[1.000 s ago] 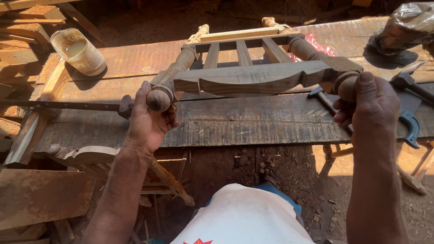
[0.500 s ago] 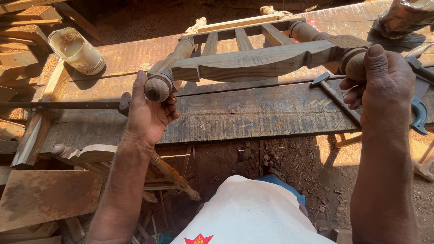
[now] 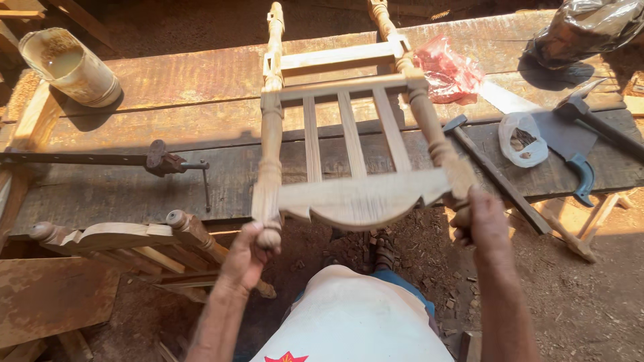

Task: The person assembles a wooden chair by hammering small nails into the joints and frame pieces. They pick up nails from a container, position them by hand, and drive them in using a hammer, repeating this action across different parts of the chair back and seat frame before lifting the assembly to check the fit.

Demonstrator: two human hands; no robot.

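Across the near edge of the tabletop (image 3: 168,174) lies a wooden chair back frame (image 3: 349,161), its long axis running away from the person, the curved top rail nearest the body and the turned posts reaching toward the far side of the planks. At the frame's near left post end, the left hand (image 3: 245,258) has its fingers curled tight around the knob; at the near right post end, the right hand (image 3: 479,221) has its fingers wrapped around the post just beside the top rail. Both hands sit about equally near the frame, one at each corner. Far left of the frame stands a tilted cloudy plastic cup (image 3: 70,67) with pale liquid or residue inside. Right of the frame lies a small clear bag (image 3: 522,139) holding small dark pieces, and beyond it a dark plastic bag (image 3: 583,30) whose contents cannot be made out. A hammer (image 3: 493,171) rests just beside the right post.
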